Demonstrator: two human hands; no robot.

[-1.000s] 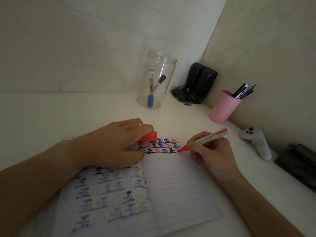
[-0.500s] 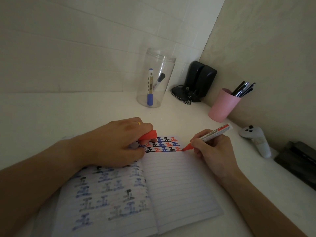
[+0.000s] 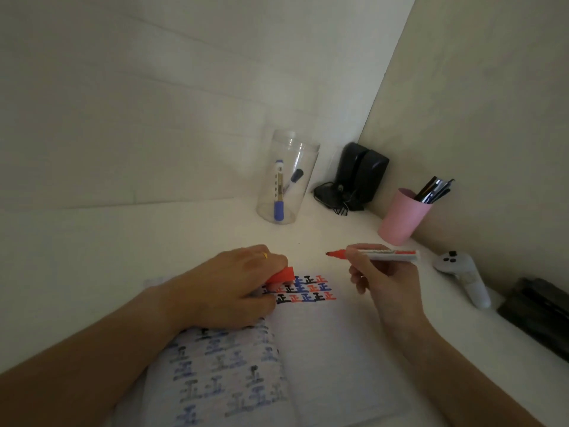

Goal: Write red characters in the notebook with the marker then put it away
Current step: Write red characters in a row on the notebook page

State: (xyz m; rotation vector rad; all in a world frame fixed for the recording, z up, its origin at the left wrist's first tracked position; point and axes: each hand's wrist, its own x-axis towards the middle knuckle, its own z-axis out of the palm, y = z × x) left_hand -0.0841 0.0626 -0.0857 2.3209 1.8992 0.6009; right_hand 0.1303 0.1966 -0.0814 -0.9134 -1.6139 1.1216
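Here, right hand (image 3: 386, 283) pinching a cylindrical white red-tipped marker (image 3: 380, 255) above the page, left hand (image 3: 234, 288) pressing the lined paper notebook (image 3: 326, 349), fingers closed on the red cap (image 3: 280, 276), rows of 正 between hands, label unreadable

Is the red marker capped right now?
Uncapped. The red marker in the right hand shows its bare tip; the left hand holds the red cap.

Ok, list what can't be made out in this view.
- Head view: the left hand covers the first characters on the notebook.
- The red cap is half hidden under its fingers.
- Print on the marker in the right hand: too small.
- Dark object, right edge: dim, cut off.
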